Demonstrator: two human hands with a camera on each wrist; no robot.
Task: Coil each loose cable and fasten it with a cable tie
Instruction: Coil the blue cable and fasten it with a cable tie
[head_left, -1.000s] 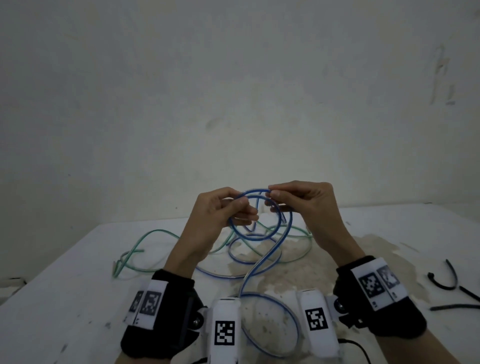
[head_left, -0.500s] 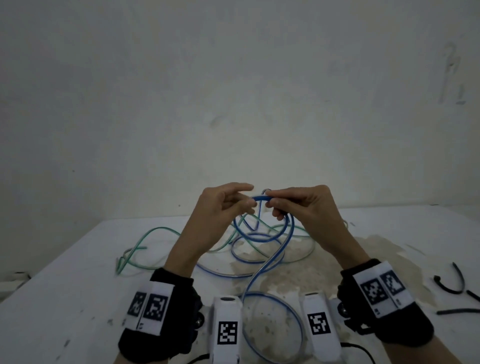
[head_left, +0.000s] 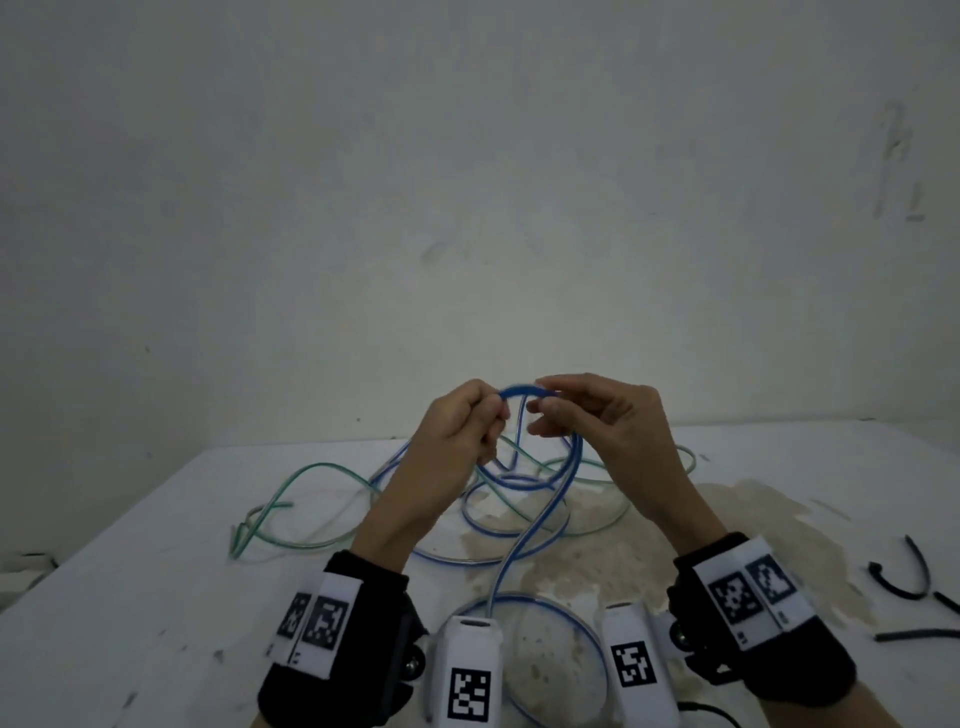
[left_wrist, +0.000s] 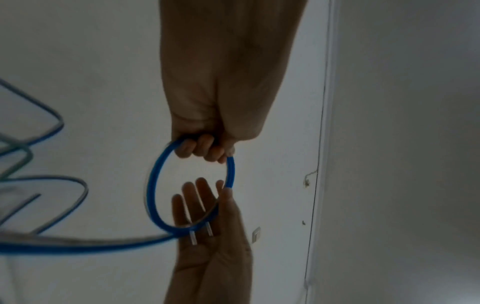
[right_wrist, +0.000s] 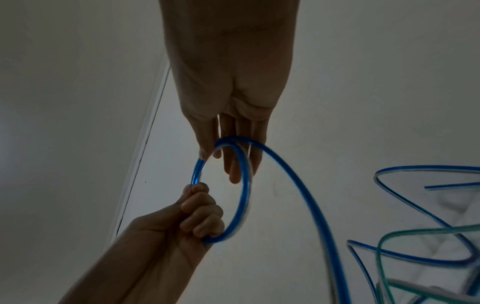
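— Where are you in the job?

— You're on the first part, by my reading: winding the blue cable (head_left: 563, 470) into a small coil held in the air above the table (head_left: 156, 597). Your left hand (head_left: 457, 431) has its fingers curled tight round the loop; your right hand (head_left: 597, 421) pinches the top of that loop between thumb and forefinger, the other fingers loose and nearly straight.

— And next?

— Probably you draw up more of the slack trailing to the table and lay another turn beside the first, keeping the left fist closed so the coil doesn't spring open.

— Anything in your way?

— The green cable (head_left: 311, 470) lies crossed with the blue slack on the table, so a pull may drag or snag it. The black cable ties (head_left: 909, 577) lie well apart, off to your right, and neither hand is free for them yet
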